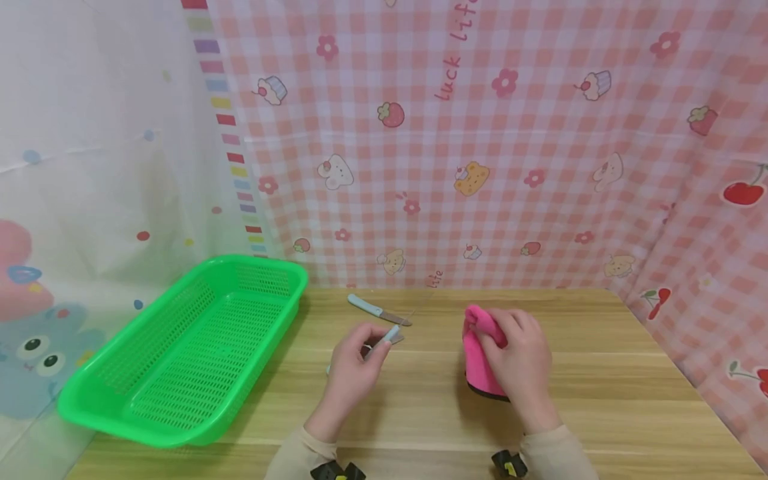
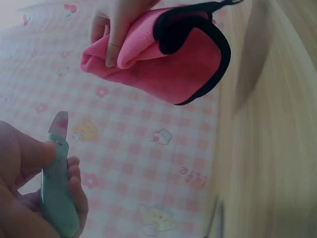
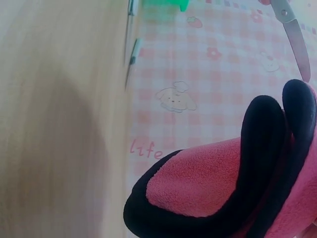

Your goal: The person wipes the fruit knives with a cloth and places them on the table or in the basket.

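Observation:
My left hand (image 1: 354,363) grips a small folding knife (image 2: 59,191) by its light blue handle, the blade unfolded and pointing up and away. In the right wrist view that knife's blade (image 3: 298,47) shows at the upper right, just above the cloth. A folded pink cloth (image 1: 480,363) with black edging hangs from my right hand (image 1: 525,353), pinched between thumb and fingers above the table. The blade and the cloth are apart in the head view. Beyond my left hand, a second blue-handled knife (image 1: 366,306) lies unfolded. A third knife (image 1: 398,339) is mostly hidden behind that hand.
A green plastic basket (image 1: 294,313) with perforated sides stands at the left of the wooden table (image 1: 600,400). A pink checked curtain (image 1: 432,147) hangs along the back and right edges, and a pale printed sheet (image 1: 108,167) hangs at the left.

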`<state>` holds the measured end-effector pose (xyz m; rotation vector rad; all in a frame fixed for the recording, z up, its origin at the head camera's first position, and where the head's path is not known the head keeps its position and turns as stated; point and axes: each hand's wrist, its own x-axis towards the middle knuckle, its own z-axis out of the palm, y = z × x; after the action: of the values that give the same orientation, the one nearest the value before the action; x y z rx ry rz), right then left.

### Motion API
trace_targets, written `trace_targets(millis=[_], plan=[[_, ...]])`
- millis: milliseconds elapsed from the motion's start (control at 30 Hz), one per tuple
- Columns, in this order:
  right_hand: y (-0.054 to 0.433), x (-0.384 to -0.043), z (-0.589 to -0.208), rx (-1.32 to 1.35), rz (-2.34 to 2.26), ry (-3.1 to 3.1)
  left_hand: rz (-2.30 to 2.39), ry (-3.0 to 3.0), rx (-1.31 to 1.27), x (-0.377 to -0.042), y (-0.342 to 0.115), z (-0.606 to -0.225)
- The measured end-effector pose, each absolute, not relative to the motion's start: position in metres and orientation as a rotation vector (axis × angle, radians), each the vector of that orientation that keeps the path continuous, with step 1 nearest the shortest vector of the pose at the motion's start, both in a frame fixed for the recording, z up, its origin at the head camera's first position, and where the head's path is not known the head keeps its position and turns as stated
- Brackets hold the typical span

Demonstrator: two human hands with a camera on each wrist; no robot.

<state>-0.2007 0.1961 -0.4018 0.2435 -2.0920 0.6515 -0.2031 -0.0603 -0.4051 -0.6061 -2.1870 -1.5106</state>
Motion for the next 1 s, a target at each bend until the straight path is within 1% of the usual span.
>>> trace_targets(millis=[233, 500, 733, 1000], plan=[[0.195, -0.195, -0.394, 0.259, 0.664, -2.074, -1.071, -2.033, -0.72, -0.202, -0.059, -0.398], [0.187, -0.186, -0.386, 0.379, 0.705, -2.005, -0.646, -1.92, -0.773, -0.207, -0.057, -0.395], [0.175, -0.178, -0.382, 0.43, 0.705, -2.024, -0.427, -1.848, -0.781, -0.21, -0.05, -0.391], [0.16, -0.177, -0.389, 0.474, 0.652, -2.068, -0.281, -1.809, -0.9, -0.209, -0.038, -0.398]])
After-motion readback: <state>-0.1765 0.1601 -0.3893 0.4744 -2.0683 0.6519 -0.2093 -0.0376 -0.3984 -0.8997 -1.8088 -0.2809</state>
